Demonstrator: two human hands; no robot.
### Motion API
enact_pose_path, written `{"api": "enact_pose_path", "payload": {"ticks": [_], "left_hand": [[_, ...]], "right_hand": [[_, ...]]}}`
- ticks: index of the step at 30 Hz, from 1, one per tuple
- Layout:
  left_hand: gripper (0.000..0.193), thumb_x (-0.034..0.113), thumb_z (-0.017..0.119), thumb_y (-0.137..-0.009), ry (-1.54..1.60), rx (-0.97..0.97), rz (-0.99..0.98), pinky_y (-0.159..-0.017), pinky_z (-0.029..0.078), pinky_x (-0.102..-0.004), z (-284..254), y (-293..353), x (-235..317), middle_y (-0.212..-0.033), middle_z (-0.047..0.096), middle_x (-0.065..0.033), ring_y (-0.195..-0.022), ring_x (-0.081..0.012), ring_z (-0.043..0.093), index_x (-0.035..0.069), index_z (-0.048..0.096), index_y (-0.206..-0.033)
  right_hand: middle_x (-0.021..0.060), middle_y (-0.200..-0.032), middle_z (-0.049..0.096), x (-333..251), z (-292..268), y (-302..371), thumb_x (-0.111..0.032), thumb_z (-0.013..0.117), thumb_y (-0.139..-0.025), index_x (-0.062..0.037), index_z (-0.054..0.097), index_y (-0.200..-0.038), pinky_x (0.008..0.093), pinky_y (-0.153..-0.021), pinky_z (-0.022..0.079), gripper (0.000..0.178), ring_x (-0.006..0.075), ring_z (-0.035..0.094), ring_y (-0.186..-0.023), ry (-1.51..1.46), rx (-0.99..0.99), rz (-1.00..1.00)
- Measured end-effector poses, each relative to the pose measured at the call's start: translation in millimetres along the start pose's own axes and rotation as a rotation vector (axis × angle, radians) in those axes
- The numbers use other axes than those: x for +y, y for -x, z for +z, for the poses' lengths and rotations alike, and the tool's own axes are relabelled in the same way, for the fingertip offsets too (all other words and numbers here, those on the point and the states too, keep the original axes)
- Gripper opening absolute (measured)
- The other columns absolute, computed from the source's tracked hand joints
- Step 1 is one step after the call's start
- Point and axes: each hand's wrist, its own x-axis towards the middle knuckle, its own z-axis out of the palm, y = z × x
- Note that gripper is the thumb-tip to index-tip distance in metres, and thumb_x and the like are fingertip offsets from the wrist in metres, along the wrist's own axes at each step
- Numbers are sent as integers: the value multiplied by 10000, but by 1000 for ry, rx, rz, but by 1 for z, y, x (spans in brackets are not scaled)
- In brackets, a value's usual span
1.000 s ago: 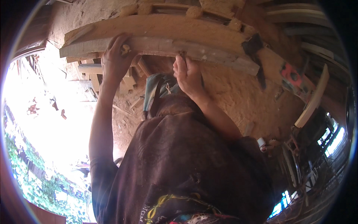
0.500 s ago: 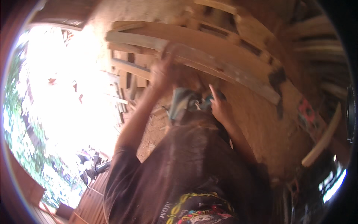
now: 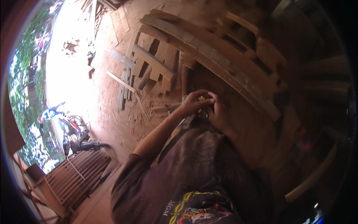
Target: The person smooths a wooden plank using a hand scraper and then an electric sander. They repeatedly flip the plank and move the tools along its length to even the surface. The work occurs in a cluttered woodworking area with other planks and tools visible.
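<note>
You're handling a small yellow object
Left hand, right hand: fingers together, clamping unclear; wooden beam toward one o'clock; handling likely needs steadiness.

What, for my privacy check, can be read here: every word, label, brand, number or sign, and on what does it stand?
Dark shirt: pale letters beside the yellow design, readable, but I won't copy them.
Small yellow thing at the left hand: too small to read.
Motorbike: any lettering is too small to read.
Planks: none I can make out.
</note>
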Motion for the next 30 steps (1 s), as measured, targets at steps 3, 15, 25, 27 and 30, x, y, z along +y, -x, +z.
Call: {"api": "enact_pose_path", "payload": {"ticks": [3,15,25,27,30], "left_hand": [[378,331,833,-937,17,-92,-109,-747,556,-280,13,6,-31,-982,752,-43,-905,-126,697,40,767,-1170],[381,377,809,-937,-199,686,304,-744,550,-360,26,65,-61,-858,737,-95,-818,-153,684,17,766,-1052],[333,327,776,-969,143,999,75,-645,554,-280,42,118,-138,-796,743,-35,-703,-97,675,8,788,-1064],[326,329,777,-971,218,995,14,-636,549,-282,48,121,-145,-787,740,-41,-702,-99,675,7,794,-1025],[390,391,788,-955,153,908,-66,-626,531,-296,60,115,-151,-787,738,-56,-713,-111,668,4,798,-1004]], "right_hand": [[283,-1366,626,1,-11,13,-47,689,-931,-92,344,-1618,503,-976,549,770,476,657,-1206,106,64,-140],[141,-1224,736,88,-195,109,-279,613,-1098,-26,630,-1393,376,-887,572,389,255,722,-1055,7,612,107],[309,-1327,632,154,-269,125,-415,748,-981,71,614,-1368,515,-1034,485,635,448,611,-1236,600,308,171],[330,-1333,612,145,-262,121,-357,749,-978,103,580,-1378,545,-1066,452,633,484,563,-1278,710,230,211],[332,-1363,596,140,-253,120,-276,752,-961,92,555,-1400,547,-1084,445,605,506,557,-1274,730,275,182]]}}
